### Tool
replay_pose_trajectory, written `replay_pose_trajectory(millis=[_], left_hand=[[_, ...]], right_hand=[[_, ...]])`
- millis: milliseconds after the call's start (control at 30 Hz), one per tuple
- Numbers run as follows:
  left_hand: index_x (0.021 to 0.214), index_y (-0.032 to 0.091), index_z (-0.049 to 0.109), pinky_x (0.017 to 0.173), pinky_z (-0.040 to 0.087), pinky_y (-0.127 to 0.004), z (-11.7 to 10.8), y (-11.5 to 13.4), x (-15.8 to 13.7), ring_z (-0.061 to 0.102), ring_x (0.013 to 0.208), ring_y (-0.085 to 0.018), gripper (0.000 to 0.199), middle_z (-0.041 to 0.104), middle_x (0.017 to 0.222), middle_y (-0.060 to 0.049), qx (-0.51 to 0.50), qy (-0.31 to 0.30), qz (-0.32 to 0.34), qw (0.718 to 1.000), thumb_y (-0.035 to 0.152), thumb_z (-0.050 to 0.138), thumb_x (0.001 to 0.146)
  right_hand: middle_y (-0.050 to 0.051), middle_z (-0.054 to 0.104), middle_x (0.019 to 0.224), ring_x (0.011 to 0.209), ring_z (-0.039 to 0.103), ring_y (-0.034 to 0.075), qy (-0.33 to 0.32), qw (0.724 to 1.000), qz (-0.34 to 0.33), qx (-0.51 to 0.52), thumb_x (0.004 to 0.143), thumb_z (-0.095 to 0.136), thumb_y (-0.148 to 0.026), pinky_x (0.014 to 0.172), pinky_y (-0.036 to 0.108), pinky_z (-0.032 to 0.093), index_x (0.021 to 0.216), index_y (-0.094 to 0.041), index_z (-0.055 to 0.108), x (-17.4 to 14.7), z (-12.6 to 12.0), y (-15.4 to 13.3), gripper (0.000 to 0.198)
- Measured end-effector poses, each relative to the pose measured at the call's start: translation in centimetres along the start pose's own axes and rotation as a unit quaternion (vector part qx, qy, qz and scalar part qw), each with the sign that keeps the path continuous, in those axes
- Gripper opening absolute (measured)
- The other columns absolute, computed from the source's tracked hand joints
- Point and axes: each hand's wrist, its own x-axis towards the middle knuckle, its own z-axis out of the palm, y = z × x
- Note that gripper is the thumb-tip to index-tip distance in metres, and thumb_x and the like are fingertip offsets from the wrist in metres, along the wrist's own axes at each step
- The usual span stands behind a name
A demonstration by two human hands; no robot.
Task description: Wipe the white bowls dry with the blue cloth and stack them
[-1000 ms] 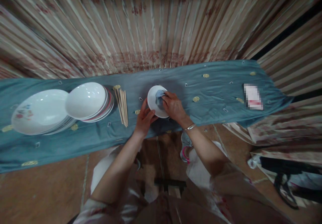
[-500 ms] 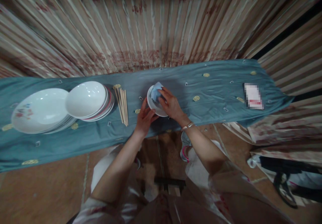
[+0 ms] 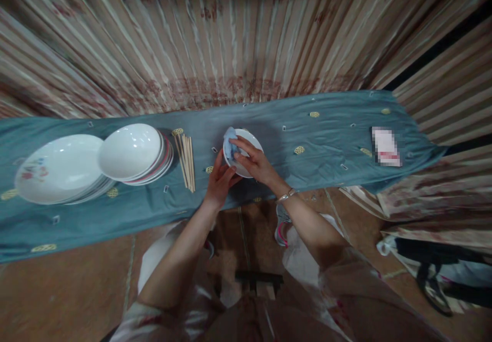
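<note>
At the middle of the cloth-covered desk (image 3: 326,147), in the head view, a small white bowl (image 3: 252,137) sits between the person's two hands, just to the right of a loose bundle of chopsticks (image 3: 187,163). The left hand (image 3: 220,182) has its grip closed lightly on the bowl's near left edge, thumb at the rim and fingers around the outer side. The right hand (image 3: 258,165) reaches in over the bowl, its grip partly curled, with the fingertips pressing a crumpled blue cloth (image 3: 229,144) to the left side of the rim.

To wipe well here, the left hand should keep the bowl steady and turn it a little at a time, while the right fingers press the cloth flat and follow the curve from rim to bottom. Folding the cloth over the edge would probably clean both faces of the rim at once.

Compared with half a second ago, the cloth has shifted from the upper part of the bowl to its left rim, and the right hand has followed; the left hand holds almost the same place.
</note>
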Motion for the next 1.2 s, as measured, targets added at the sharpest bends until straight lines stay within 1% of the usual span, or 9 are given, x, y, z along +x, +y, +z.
replay_pose_trajectory(millis=[133, 233, 400, 567, 700, 867, 967, 1067, 1200], left_hand=[[0.151, 0.033, 0.049, 0.093, 0.060, -0.042, -0.1, 0.0, 0.1, 0.073, 0.098, -0.022, 0.078, 0.076, 0.112, -0.004, 0.007, 0.000, 0.001, 1.000, 0.029, 0.081, 0.080], [0.151, 0.032, 0.049, 0.091, 0.061, -0.040, 0.0, 0.0, 0.1, 0.073, 0.097, -0.022, 0.080, 0.077, 0.109, -0.003, 0.004, 0.007, -0.003, 1.000, 0.028, 0.082, 0.079], [0.150, 0.033, 0.051, 0.091, 0.060, -0.039, 0.0, 0.1, 0.0, 0.073, 0.098, -0.021, 0.077, 0.076, 0.107, -0.002, 0.000, 0.012, -0.010, 1.000, 0.026, 0.080, 0.079], [0.142, 0.031, 0.057, 0.096, 0.057, -0.044, 0.0, 0.2, -0.1, 0.071, 0.098, -0.021, 0.070, 0.075, 0.108, -0.003, 0.006, 0.005, -0.006, 1.000, 0.025, 0.081, 0.076], [0.137, 0.027, 0.059, 0.099, 0.055, -0.047, -0.1, 0.1, -0.1, 0.070, 0.100, -0.022, 0.071, 0.073, 0.110, -0.005, 0.010, 0.002, -0.001, 1.000, 0.024, 0.084, 0.071], [0.132, 0.027, 0.063, 0.092, 0.059, -0.041, -0.1, 0.0, -0.2, 0.071, 0.097, -0.021, 0.070, 0.073, 0.112, -0.003, -0.001, 0.014, -0.003, 1.000, 0.018, 0.085, 0.066], [0.136, 0.029, 0.061, 0.092, 0.059, -0.042, -0.1, 0.0, -0.2, 0.072, 0.100, -0.023, 0.075, 0.073, 0.113, -0.003, -0.004, 0.009, 0.003, 1.000, 0.015, 0.083, 0.066], [0.139, 0.029, 0.059, 0.096, 0.058, -0.045, -0.4, -0.1, 0.0, 0.071, 0.102, -0.025, 0.076, 0.075, 0.109, -0.003, -0.012, -0.002, 0.006, 1.000, 0.018, 0.081, 0.068], [0.146, 0.029, 0.053, 0.094, 0.059, -0.045, -0.8, 0.1, 0.2, 0.073, 0.098, -0.025, 0.079, 0.076, 0.108, -0.003, -0.012, -0.005, -0.018, 1.000, 0.027, 0.080, 0.071]], right_hand=[[0.007, 0.048, 0.161, 0.153, 0.040, 0.023, -0.018, 1.000, 0.013, 0.011, 0.099, 0.057, -0.052, 0.119, 0.039, 0.045, 0.139, -0.027, 0.064, -0.2, 0.0, -0.4, 0.048], [0.008, 0.051, 0.159, 0.153, 0.039, 0.023, -0.025, 0.999, 0.019, 0.015, 0.098, 0.059, -0.051, 0.119, 0.041, 0.043, 0.137, -0.027, 0.067, -0.4, 0.0, -0.5, 0.046], [0.008, 0.055, 0.155, 0.150, 0.044, 0.023, -0.028, 0.999, 0.019, 0.027, 0.098, 0.060, -0.049, 0.123, 0.043, 0.037, 0.131, -0.029, 0.072, -0.7, 0.0, -0.8, 0.040], [0.006, 0.061, 0.148, 0.147, 0.048, 0.021, -0.033, 0.998, 0.025, 0.046, 0.098, 0.061, -0.049, 0.125, 0.039, 0.034, 0.121, -0.028, 0.077, -0.8, -0.2, -1.3, 0.035], [0.004, 0.070, 0.136, 0.143, 0.052, 0.020, -0.038, 0.997, 0.030, 0.064, 0.096, 0.064, -0.052, 0.123, 0.039, 0.035, 0.111, -0.028, 0.081, -0.8, -0.5, -1.6, 0.033], [0.006, 0.073, 0.127, 0.137, 0.057, 0.021, -0.048, 0.993, 0.033, 0.100, 0.092, 0.067, -0.056, 0.119, 0.039, 0.041, 0.102, -0.026, 0.083, -0.9, -0.8, -1.8, 0.035], [0.006, 0.074, 0.121, 0.131, 0.061, 0.021, -0.060, 0.993, 0.037, 0.100, 0.093, 0.066, -0.055, 0.115, 0.039, 0.045, 0.096, -0.024, 0.083, -0.8, -0.9, -1.7, 0.035], [0.006, 0.076, 0.112, 0.126, 0.063, 0.021, -0.075, 0.992, 0.042, 0.091, 0.093, 0.066, -0.052, 0.111, 0.038, 0.048, 0.091, -0.022, 0.082, -0.8, -1.2, -1.6, 0.034], [0.005, 0.074, 0.115, 0.114, 0.068, 0.020, -0.091, 0.990, 0.057, 0.086, 0.091, 0.068, -0.051, 0.102, 0.034, 0.052, 0.087, -0.022, 0.082, -1.0, -1.7, -1.5, 0.033]])
